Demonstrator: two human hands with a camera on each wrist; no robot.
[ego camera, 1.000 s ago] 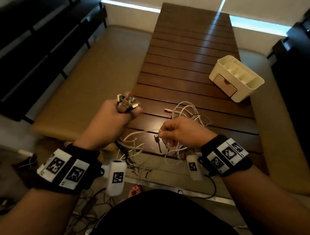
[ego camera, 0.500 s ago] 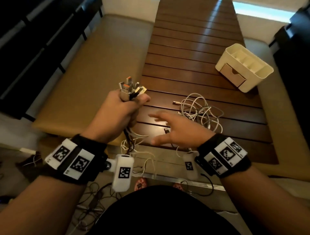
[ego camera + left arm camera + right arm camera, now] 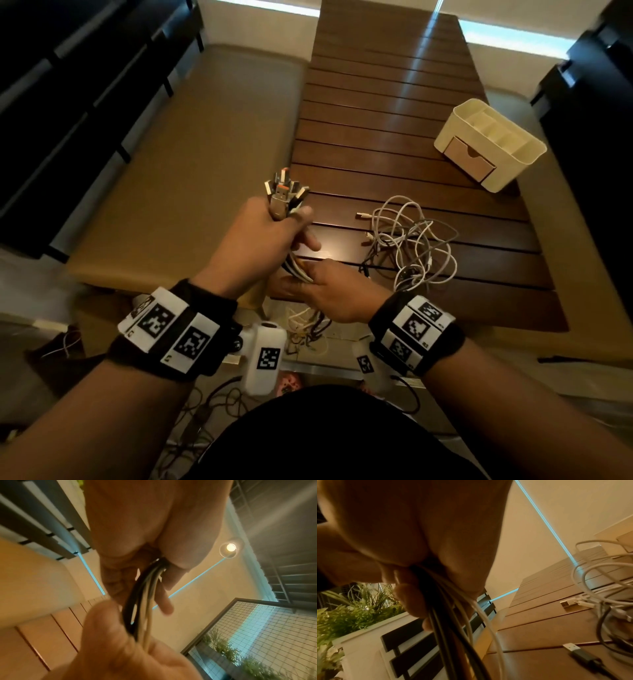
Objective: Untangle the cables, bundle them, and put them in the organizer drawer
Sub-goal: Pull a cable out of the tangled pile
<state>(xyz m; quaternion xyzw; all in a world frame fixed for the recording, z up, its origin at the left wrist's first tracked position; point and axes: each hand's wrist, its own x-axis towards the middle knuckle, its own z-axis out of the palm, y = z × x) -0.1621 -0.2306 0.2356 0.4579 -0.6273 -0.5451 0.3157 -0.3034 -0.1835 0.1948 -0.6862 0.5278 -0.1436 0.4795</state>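
Overhead, the long slatted wooden tabletop (image 3: 394,113) runs away from the person, dark brown, with tan padded benches (image 3: 191,171) along both its sides. Dark slatted chair backs (image 3: 68,85) line the far left.

Cream organizer (image 3: 493,144) stands on the right part of the tabletop, open compartments on top, its small drawer (image 3: 471,161) in the front face pushed in. It is well apart from both hands.

Loose tangle of cables (image 3: 411,243), mostly white with some dark strands, lies on the tabletop between the organizer and the hands, near the right hand. Right wrist view shows a grey USB plug (image 3: 573,649) lying flat on the wood just beside that pile.

Left hand (image 3: 253,246) raised over the near left edge of the tabletop, fingers wrapped tight round a gathered bunch of cables (image 3: 298,270). Their plug ends (image 3: 284,193) fan out above the fist, metal, one with an orange insert.

Right hand (image 3: 329,294) directly below the left, nearly touching it, fingers and thumb pinching the same bunch where the strands leave the left fist. Left wrist view confirms black and white strands running between the two hands. Below the right hand the strands hang past the tabletop edge in a loose mess.

Both wrists carry black bands (image 3: 178,329) with printed square markers.
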